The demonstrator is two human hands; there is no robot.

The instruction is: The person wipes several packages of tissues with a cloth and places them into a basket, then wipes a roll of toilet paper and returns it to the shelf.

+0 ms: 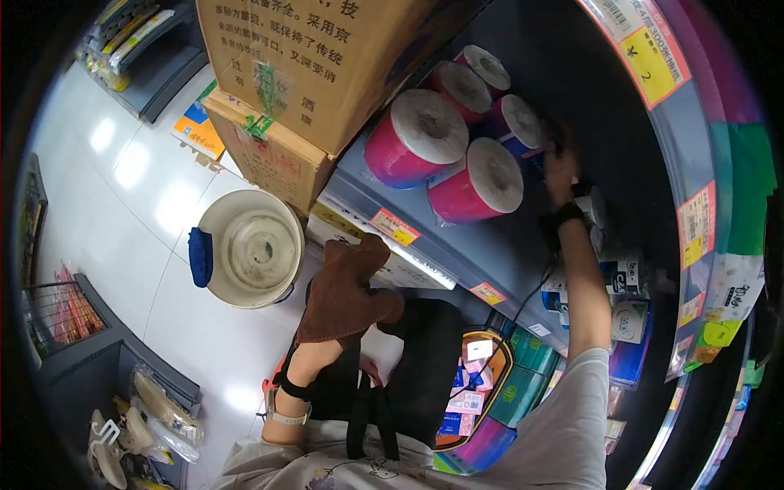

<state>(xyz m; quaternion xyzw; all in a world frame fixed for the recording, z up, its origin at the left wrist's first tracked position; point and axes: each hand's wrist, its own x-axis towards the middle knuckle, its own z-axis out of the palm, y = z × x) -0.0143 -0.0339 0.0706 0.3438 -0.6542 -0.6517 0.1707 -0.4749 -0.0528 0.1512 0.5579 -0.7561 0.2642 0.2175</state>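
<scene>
A brown cloth [347, 290] drapes over my left hand [363, 273], gripped in front of the shelf with its fingers hidden underneath. Deep on the grey shelf, my right hand [562, 167] is at the right side of a wrapped tissue roll [519, 122] with a blue lower part. Its fingers are dark and blurred, so I cannot tell how they close. Large pink-wrapped tissue rolls [427, 126] stand to the left, with another pink roll [482, 184] nearer the front edge and two more behind.
A white bucket [249, 249] with a blue grip stands on the tiled floor. Stacked cardboard boxes [278, 65] rise at the shelf's left end. Price tags line the shelf edge [433, 253]. More packs [629, 318] sit right of my forearm, and a cable crosses the shelf.
</scene>
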